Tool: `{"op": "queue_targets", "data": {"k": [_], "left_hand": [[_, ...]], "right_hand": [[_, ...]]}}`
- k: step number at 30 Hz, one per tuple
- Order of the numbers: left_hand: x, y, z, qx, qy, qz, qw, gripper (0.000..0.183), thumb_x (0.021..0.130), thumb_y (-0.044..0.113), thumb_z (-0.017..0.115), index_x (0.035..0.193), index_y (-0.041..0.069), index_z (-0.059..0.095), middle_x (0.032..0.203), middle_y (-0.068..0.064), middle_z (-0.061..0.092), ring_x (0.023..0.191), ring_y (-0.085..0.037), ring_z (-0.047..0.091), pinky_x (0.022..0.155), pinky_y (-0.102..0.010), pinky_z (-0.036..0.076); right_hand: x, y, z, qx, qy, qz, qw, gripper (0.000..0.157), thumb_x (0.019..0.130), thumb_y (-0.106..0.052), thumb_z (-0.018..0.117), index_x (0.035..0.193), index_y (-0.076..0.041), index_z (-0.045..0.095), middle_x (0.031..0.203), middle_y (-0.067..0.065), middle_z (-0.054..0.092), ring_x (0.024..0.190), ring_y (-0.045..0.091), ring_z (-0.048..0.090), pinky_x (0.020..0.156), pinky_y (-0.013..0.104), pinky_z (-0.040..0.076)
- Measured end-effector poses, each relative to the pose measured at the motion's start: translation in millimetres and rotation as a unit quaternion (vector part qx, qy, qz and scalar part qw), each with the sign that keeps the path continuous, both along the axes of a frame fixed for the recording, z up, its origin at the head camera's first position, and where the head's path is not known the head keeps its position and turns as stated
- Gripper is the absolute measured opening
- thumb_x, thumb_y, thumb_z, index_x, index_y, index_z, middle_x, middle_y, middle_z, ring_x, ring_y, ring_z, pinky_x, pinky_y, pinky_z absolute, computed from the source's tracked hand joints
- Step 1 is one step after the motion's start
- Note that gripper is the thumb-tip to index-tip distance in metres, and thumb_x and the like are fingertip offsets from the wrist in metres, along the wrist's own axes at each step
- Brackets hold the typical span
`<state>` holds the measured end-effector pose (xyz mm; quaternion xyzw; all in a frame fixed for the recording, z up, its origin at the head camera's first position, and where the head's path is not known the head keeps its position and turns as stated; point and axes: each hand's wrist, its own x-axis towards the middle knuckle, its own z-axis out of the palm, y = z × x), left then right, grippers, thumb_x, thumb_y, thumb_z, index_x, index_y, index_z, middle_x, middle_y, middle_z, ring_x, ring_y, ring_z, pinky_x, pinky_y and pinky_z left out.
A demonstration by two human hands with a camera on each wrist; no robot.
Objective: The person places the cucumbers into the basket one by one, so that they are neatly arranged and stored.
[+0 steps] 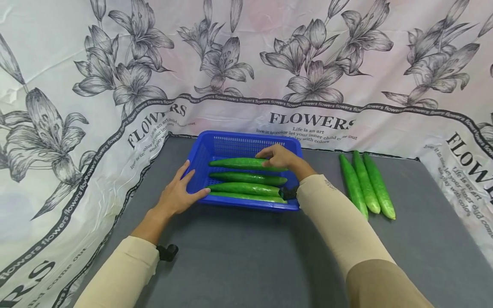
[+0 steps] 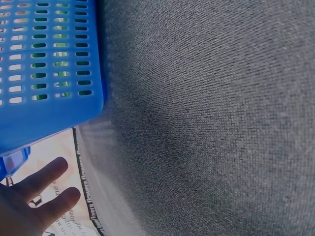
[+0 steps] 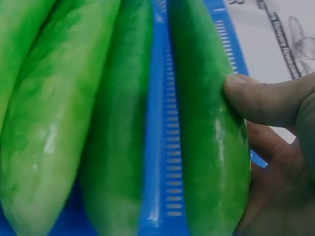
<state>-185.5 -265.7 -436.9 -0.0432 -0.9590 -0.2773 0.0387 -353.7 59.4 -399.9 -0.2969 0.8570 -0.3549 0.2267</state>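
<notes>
A blue plastic basket (image 1: pixel 250 205) with slotted walls stands on the table and contains several long green cucumbers lying side by side. My right hand (image 1: pixel 283 157) grips the rearmost cucumber (image 1: pixel 235 163) by its right end. In the right wrist view, thumb and fingers lie on opposite sides of this cucumber (image 3: pixel 211 147). Nearer the front, another cucumber (image 1: pixel 248 178) rests in the basket beside the others. At the basket's left side, my left hand (image 1: pixel 177 194) has its fingers spread, thumb at the front left corner. The left wrist view catches two straight fingers (image 2: pixel 44 183) below the basket wall.
Three more cucumbers (image 1: pixel 363 184) lie together on the dark grey table (image 1: pixel 239 252), right of the basket; my right forearm partly overlaps them in the head view. A white cloth (image 1: pixel 231 111) printed with flowers and lettering encloses the table's back and sides.
</notes>
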Motion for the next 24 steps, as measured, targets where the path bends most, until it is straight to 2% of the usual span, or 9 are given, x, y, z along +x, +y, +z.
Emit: {"op": "queue_targets", "data": {"k": [11,18,24], "left_hand": [[0.6,0,-0.9,0.000,0.002,0.001,1.0000,0.095,0.082,0.066,0.060,0.148,0.002,0.036,0.161,-0.002,0.008,0.135,-0.044,0.030,0.098,-0.065,0.031],[-0.4,0,-0.2,0.000,0.004,0.001,1.0000,0.095,0.083,0.065,0.061,0.148,0.002,0.036,0.161,-0.002,0.008,0.135,-0.044,0.029,0.098,-0.065,0.031],[0.0,2,0.8,-0.003,0.002,0.001,1.0000,0.095,0.083,0.065,0.061,0.148,0.001,0.036,0.161,-0.003,0.009,0.136,-0.043,0.029,0.098,-0.065,0.031]], "right_hand": [[-4.1,-4,-14.7,0.025,0.016,-0.001,1.000,0.041,0.090,0.001,0.062,0.130,0.004,0.057,0.133,0.017,0.055,0.126,0.034,0.047,0.102,0.044,0.037],[-3.3,-6,-16.4,0.054,0.018,-0.003,0.998,0.044,0.089,0.003,0.060,0.133,0.002,0.056,0.134,0.016,0.055,0.126,0.032,0.047,0.103,0.043,0.037],[-5.1,-7,-19.7,0.058,0.015,-0.001,0.998,0.044,0.090,0.003,0.060,0.134,0.001,0.056,0.133,0.015,0.056,0.124,0.031,0.049,0.101,0.042,0.039]]}}
